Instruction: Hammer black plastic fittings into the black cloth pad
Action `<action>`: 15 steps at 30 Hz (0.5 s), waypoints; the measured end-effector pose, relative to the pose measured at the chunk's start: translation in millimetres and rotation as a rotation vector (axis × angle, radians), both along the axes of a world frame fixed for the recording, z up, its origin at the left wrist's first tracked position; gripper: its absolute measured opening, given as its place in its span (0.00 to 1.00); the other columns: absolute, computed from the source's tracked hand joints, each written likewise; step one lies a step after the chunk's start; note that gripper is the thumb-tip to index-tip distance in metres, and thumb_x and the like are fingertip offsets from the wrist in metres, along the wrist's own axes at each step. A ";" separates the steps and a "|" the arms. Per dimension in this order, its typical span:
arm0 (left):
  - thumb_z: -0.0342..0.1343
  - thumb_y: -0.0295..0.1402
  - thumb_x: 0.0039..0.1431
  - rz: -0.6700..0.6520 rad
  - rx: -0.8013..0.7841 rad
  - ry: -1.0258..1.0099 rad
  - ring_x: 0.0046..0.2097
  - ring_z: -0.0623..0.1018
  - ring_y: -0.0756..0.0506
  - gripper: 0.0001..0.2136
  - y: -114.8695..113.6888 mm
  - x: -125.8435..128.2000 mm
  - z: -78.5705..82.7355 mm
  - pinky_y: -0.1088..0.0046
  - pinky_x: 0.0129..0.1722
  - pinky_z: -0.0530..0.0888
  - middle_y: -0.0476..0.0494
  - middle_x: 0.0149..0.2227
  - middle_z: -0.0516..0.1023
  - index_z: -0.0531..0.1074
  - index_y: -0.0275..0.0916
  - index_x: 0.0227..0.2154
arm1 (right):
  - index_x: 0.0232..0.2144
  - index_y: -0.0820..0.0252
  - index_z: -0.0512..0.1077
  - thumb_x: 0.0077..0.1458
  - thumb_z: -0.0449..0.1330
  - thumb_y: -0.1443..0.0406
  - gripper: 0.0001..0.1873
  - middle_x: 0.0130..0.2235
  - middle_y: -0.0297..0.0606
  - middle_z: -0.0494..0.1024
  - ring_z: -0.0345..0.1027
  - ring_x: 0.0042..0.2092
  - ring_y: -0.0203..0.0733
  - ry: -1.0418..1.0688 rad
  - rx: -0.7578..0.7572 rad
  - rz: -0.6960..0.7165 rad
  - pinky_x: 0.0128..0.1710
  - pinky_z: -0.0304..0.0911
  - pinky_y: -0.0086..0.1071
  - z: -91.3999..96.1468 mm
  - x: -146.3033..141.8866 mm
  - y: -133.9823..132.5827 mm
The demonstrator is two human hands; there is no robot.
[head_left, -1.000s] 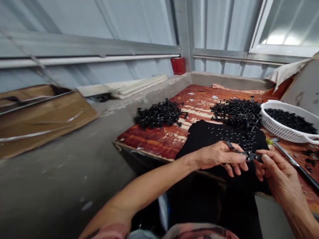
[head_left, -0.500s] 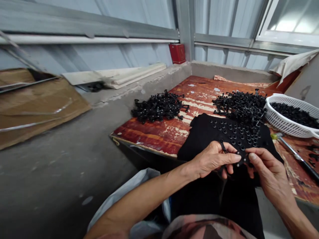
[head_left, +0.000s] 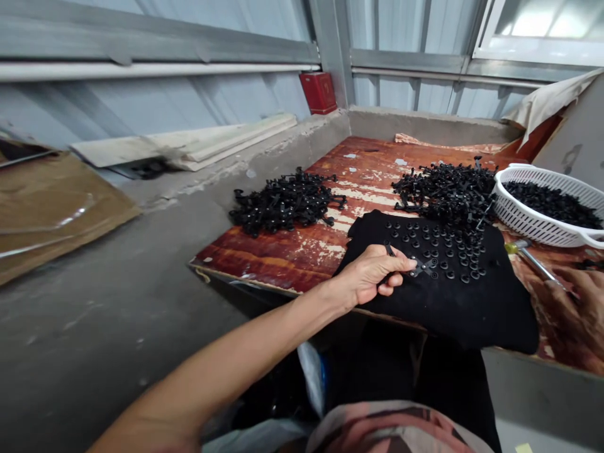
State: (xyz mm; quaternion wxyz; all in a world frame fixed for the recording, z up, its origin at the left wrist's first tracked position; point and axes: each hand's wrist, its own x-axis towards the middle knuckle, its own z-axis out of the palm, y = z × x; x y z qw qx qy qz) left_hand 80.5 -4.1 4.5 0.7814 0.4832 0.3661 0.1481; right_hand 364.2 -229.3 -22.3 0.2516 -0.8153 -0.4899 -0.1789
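Note:
My left hand (head_left: 380, 274) is closed in a pinch on a black X-shaped strap piece (head_left: 421, 268) with small metal studs. The piece lies at the front left of several round black snap caps (head_left: 450, 254), set out on a black cloth (head_left: 453, 308). Part of the strap is hidden in my fingers. At the right edge, my right hand (head_left: 578, 308), smeared by motion, has its fingers around the dark grip of a hammer (head_left: 540, 267) with a yellow-faced head and a metal shaft. The hammer lies on the table beside the cloth.
Piles of black strap pieces lie on the worn red table (head_left: 264, 251): a left pile (head_left: 287, 201) and a right pile (head_left: 448, 192). A white basket (head_left: 538, 223) of small black parts stands at the right. A concrete ledge and metal wall border the table.
My right hand has left the strap piece and moved right to the hammer. My left hand has brought the piece leftward onto the cloth by the caps. The view has shifted slightly.

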 end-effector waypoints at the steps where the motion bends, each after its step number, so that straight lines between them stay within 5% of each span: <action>1: 0.68 0.28 0.41 -0.006 -0.002 0.013 0.16 0.60 0.61 0.15 0.8 1.9 0.4 0.86 0.12 0.50 0.56 0.21 0.66 0.64 0.35 0.24 | 0.34 0.50 0.74 0.51 0.51 0.39 0.26 0.37 0.55 0.75 0.68 0.33 0.60 0.004 0.017 0.012 0.25 0.55 0.47 0.8 -3.8 -0.8; 4: 0.68 0.28 0.41 -0.035 -0.012 0.034 0.16 0.58 0.61 0.15 -4.0 5.1 1.2 0.85 0.13 0.50 0.58 0.21 0.65 0.65 0.35 0.26 | 0.45 0.46 0.72 0.61 0.51 0.49 0.17 0.46 0.50 0.76 0.71 0.43 0.55 0.076 0.107 0.115 0.36 0.63 0.47 7.8 -45.1 5.2; 6: 0.69 0.30 0.40 -0.069 -0.011 0.037 0.16 0.58 0.61 0.17 -13.1 6.1 1.9 0.85 0.14 0.51 0.58 0.21 0.65 0.65 0.36 0.28 | 0.45 0.44 0.73 0.61 0.54 0.53 0.13 0.41 0.44 0.78 0.73 0.37 0.47 0.204 0.080 0.265 0.33 0.66 0.39 13.6 -82.6 18.1; 9: 0.69 0.33 0.41 -0.112 0.027 0.013 0.16 0.61 0.60 0.18 -28.7 5.4 2.7 0.85 0.15 0.55 0.58 0.21 0.67 0.65 0.37 0.31 | 0.47 0.49 0.73 0.58 0.57 0.52 0.17 0.34 0.38 0.78 0.71 0.29 0.41 0.762 0.059 0.447 0.27 0.66 0.34 16.4 -124.3 44.3; 15: 0.70 0.37 0.37 -0.215 -0.022 -0.044 0.20 0.69 0.56 0.20 -28.2 -8.2 -0.1 0.84 0.16 0.63 0.53 0.21 0.71 0.71 0.34 0.31 | 0.37 0.56 0.74 0.60 0.56 0.53 0.14 0.23 0.30 0.69 0.60 0.22 0.35 1.042 -0.053 0.557 0.21 0.58 0.28 9.7 -146.5 70.4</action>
